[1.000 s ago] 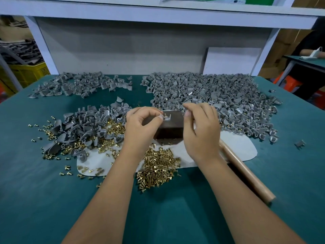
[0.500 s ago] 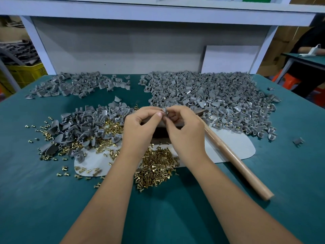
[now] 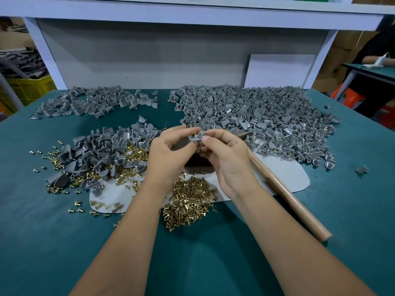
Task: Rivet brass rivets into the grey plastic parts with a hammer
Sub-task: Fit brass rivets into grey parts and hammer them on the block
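Here both hands meet above the dark block [image 3: 197, 162] at mid-table: the left hand [image 3: 168, 155] and right hand [image 3: 226, 159] pinch one grey plastic part [image 3: 196, 138] between fingertips, a brass rivet [image 3: 195, 131] standing in it. The hammer handle [image 3: 286, 195] lies to the right, loose rivets [image 3: 190, 201] heaped nearer.

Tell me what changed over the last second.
Both hands lifted the grey part off the dark block; the left hand and right hand now pinch it together, a brass rivet sticking up. Hammer handle and piles unchanged.
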Tool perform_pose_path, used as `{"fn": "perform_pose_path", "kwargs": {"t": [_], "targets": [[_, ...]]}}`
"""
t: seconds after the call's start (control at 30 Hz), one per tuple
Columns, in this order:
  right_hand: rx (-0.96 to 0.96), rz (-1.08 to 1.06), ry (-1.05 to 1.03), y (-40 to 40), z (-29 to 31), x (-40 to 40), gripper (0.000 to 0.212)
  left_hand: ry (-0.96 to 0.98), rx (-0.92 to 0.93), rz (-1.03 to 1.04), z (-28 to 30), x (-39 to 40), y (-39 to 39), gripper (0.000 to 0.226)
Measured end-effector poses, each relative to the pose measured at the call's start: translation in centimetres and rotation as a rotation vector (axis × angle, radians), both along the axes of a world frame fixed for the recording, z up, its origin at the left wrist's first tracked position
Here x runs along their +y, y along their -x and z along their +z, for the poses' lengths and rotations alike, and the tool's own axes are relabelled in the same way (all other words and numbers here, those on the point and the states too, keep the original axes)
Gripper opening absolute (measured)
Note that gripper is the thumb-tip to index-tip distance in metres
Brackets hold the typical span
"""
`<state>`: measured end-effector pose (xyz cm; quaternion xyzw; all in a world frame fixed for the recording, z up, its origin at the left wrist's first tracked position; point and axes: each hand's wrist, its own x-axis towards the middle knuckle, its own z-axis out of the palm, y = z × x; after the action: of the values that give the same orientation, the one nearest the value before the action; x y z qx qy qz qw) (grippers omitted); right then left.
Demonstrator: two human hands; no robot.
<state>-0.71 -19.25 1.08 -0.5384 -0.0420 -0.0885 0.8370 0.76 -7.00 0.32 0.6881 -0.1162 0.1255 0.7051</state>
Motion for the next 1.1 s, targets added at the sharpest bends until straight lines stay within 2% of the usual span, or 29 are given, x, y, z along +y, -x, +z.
{"fn": "perform_pose_path", "kwargs": {"t": [0.27, 0.43, 0.67, 0.73, 0.8, 0.93, 1.0, 1.1], "targets": [[0.025, 0.025, -0.078, -0.1, -0.1, -0.1, 0.016, -0.015, -0.019, -0.004, 0.1, 0.1, 0.0, 0.043], [0.054, 0.023, -0.104, -0.2, -0.2, -0.3, 0.017, -0.017, 0.006, -0.027, 0.1, 0.1, 0.2, 0.031], [0.052, -0.046, -0.111, -0.5, -0.4, -0.6, 0.017, -0.07, -0.011, 0.015, 0.1, 0.1, 0.3, 0.035], [0.046, -0.221, 0.116, -0.7, -0.6, -0.8, 0.019, -0.224, -0.052, 0.151, 0.0, 0.1, 0.2, 0.036], [-0.001, -0.395, 0.496, -0.9, -1.0, -1.0, 0.018, -0.351, -0.069, 0.203, -0.1, 0.2, 0.1, 0.032], [-0.127, -0.439, 1.014, -0.8, -1.8, -0.8, 0.011, -0.366, -0.021, 0.136, -0.1, -0.1, 0.1, 0.019], [-0.168, -0.45, 1.164, -0.9, -2.1, -0.6, 0.012, -0.408, -0.055, 0.153, -0.3, -0.1, -0.1, 0.013], [-0.202, -0.44, 1.143, -1.0, -2.1, -0.6, 0.011, -0.425, -0.055, 0.16, -0.8, 0.2, -0.7, 0.016]]}}
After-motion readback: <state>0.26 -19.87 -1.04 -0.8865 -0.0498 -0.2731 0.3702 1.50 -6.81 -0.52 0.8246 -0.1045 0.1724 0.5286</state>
